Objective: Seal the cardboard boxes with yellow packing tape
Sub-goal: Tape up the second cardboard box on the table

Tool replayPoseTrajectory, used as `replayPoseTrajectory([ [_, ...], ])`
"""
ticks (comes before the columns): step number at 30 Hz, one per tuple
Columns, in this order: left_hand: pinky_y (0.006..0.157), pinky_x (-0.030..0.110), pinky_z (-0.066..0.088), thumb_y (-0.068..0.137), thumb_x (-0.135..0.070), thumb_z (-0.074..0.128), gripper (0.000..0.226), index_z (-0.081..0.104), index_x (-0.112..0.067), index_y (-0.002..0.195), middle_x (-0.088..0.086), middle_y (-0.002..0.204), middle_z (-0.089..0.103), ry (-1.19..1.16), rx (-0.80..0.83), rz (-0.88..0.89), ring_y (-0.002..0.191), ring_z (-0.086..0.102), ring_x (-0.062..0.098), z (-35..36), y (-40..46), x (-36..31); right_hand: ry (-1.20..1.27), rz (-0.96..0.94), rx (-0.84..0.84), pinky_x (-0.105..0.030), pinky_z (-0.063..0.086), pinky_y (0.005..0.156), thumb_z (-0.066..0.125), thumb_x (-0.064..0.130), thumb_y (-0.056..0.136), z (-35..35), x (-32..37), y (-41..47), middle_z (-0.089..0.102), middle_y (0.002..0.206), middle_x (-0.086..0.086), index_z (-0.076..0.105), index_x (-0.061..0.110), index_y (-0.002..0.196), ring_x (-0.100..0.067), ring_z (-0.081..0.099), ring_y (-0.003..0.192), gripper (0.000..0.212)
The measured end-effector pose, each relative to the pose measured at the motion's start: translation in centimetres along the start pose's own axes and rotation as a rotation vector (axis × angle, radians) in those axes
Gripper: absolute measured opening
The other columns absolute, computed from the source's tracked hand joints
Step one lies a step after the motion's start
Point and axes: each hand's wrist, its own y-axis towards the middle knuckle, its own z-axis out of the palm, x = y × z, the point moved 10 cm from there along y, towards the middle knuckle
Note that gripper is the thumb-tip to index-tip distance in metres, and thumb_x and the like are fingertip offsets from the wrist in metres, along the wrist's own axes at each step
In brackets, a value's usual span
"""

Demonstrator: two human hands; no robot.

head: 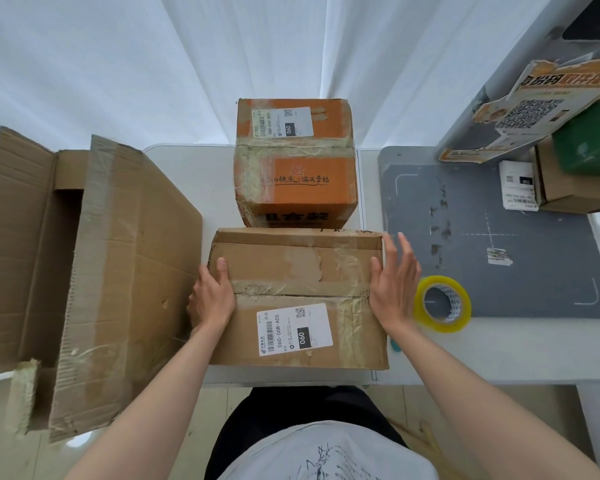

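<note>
The brown cardboard box [298, 299] sits on the white table [499, 355] (flaps closed). The left hand [212, 296] grips its left edge; the right hand [394, 282], fingers straight, rests at its right edge. A yellow tape roll [442, 308] lies just right; an orange box [295, 164] stands behind.

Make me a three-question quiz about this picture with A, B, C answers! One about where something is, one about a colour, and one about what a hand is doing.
1. Where is the tape roll?
A. Right of the brown box
B. On the orange box
C. Inside the big open carton

2. What colour is the tape roll?
A. Blue
B. Yellow
C. Red

3. What is the left hand doing?
A. Holding the tape
B. Gripping the brown box's edge
C. Resting flat on the table

Answers: 1 A, it lies on the table beside the right hand. 2 B, its band is yellow. 3 B, thumb on top.
</note>
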Motion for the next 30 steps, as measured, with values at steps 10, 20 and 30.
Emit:
replayPoseTrajectory([
  [10, 0.104, 0.058, 0.04, 0.101, -0.066, 0.016, 0.075, 0.038, -0.011, 0.147, 0.023, 0.143, 0.053, -0.017, 0.0, -0.004, 0.127, 0.05, 0.049, 0.1, 0.0, 0.0, 0.796, 0.63, 0.264, -0.032, 0.029, 0.113, 0.027, 0.037, 0.111, 4.7, -4.1, -2.7, 0.028, 0.161, -0.004, 0.018, 0.027, 0.159, -0.019, 0.031, 0.146, 0.049],
  [20, 0.107, 0.059, 0.037, 0.101, -0.067, 0.015, 0.078, 0.034, -0.011, 0.151, 0.021, 0.15, 0.048, -0.007, 0.012, -0.012, 0.132, 0.047, 0.048, 0.3, 0.2, 0.0, 0.773, 0.707, 0.44, -0.049, 0.019, 0.124, 0.02, 0.044, 0.11, 7.0, -5.3, -2.5, 0.026, 0.164, -0.007, 0.021, 0.021, 0.16, -0.025, 0.023, 0.152, 0.055],
  [30, 0.106, 0.06, 0.039, 0.102, -0.065, 0.017, 0.076, 0.037, -0.009, 0.149, 0.024, 0.144, 0.052, -0.018, -0.011, 0.004, 0.129, 0.05, 0.048, 0.2, 0.2, -0.1, -0.024, -0.259, 0.075, -0.041, 0.022, 0.12, 0.04, 0.039, 0.104, 2.4, 6.2, -0.1, 0.037, 0.147, -0.008, 0.041, 0.02, 0.146, -0.026, 0.035, 0.141, 0.046],
])
